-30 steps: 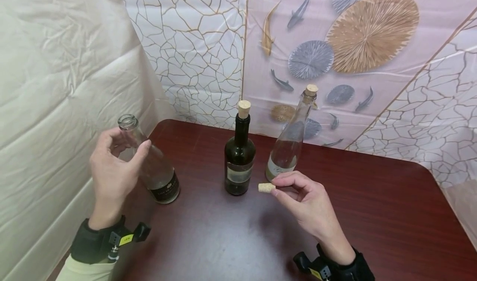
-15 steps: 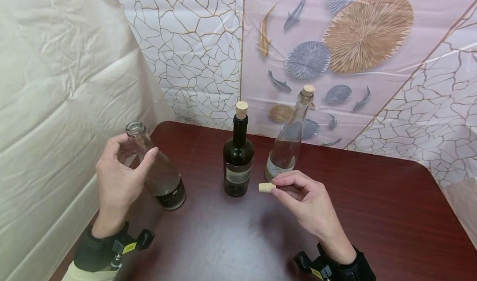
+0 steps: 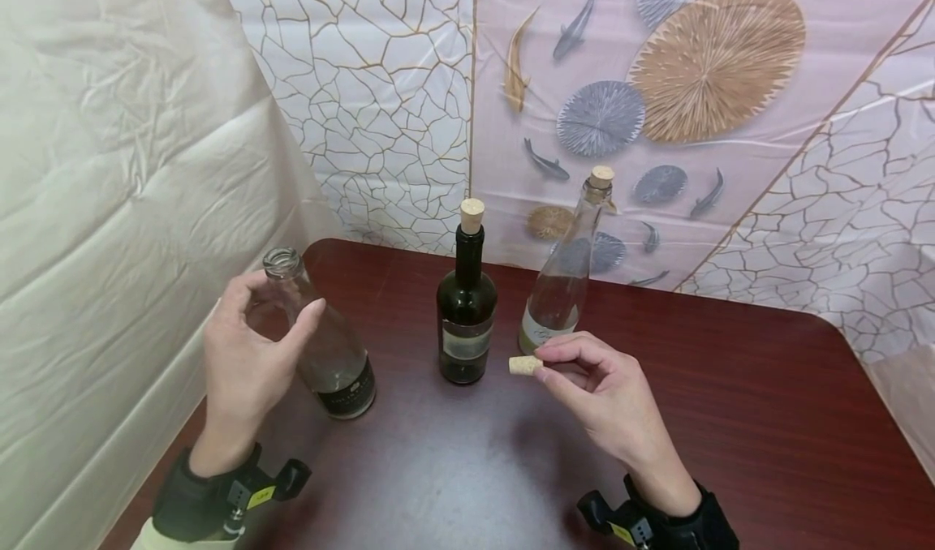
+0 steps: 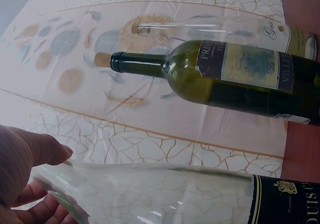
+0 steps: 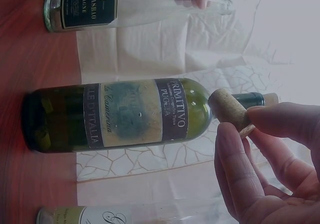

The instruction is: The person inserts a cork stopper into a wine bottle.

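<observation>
My left hand [image 3: 252, 363] grips the neck of a clear glass bottle [image 3: 332, 351] with a black label, its mouth uncorked. Between thumb and fingers of my right hand [image 3: 609, 392] I pinch a small tapered cork [image 3: 524, 365], held sideways above the table. A dark green wine bottle [image 3: 467, 307] stands upright between the hands, a cork [image 3: 472, 216] in its neck. Behind the right hand, a second clear bottle [image 3: 558, 290] with a pale label is corked too; the hand hides part of its base. In the right wrist view, the held cork [image 5: 229, 107] overlaps the green bottle's neck.
The dark red table [image 3: 730, 388] extends to the right and front. A cream cloth [image 3: 131, 209] hangs close along the left side, and a patterned cloth [image 3: 394, 112] rises behind the table's back edge.
My left hand has brought the black-labelled bottle rightward and a little nearer, toward the green bottle. The right hand with its cork stays almost in place. The head view has shifted slightly.
</observation>
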`<state>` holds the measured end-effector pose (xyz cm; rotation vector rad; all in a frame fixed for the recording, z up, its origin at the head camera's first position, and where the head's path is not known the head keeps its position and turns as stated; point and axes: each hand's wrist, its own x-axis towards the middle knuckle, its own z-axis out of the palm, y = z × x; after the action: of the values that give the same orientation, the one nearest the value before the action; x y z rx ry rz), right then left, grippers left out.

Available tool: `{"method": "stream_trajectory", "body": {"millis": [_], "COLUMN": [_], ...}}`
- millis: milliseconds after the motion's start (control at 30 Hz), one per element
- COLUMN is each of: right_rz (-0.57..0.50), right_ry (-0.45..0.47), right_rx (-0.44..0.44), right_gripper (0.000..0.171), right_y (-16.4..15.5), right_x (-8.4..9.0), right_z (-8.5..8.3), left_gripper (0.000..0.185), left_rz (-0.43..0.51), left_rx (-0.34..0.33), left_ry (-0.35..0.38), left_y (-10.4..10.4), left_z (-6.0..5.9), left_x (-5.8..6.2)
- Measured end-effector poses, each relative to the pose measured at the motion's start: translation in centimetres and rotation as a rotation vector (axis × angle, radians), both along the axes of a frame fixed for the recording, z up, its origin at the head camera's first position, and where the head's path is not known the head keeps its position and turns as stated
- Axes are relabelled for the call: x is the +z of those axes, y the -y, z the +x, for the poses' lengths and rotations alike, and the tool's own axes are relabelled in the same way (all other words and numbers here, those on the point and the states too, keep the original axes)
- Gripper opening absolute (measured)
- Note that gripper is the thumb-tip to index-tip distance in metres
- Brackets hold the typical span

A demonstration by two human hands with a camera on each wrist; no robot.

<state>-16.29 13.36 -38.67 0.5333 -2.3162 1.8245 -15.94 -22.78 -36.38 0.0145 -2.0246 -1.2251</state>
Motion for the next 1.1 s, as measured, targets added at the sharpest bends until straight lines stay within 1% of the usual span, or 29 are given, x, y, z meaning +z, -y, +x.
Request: {"method": "stream_trajectory", "body": {"millis": [233,500,733,933,1100], "right_rz": [0.001,-0.001,0.005,0.006,0.010], "right_ry": [0.000,-0.012,-0.004,-0.005,0.004], "right_rx": [-0.003,0.002,0.003,0.006,0.009], "right_gripper": [0.019,0.019,0.019,0.019,0.018], "right_y": [-0.1,-0.2,-0.2,-0.2,-0.2], "right_x": [0.1,0.2,0.2,0.2,0.2], "right_z": [0.1,0.1,0.0,0.0,0.0], "left_gripper": [0.039,0.041,0.041,0.042,0.042], "left_rz": [-0.005,-0.021,-0.036,-0.052,-0.058], "left_rx": [-0.021,-0.025,-0.042,-0.054,-0.095], "left_ry": [-0.006,-0.003,0.010,-0.007,-0.037], "left_y": [-0.6,-1.4,-2.1,-2.6,-3.1], "left_z": [0.2,0.6,0.8,1.1,1.2], "left_x": [-0.1,-0.3,-0.3,-0.5,-0.7]}}
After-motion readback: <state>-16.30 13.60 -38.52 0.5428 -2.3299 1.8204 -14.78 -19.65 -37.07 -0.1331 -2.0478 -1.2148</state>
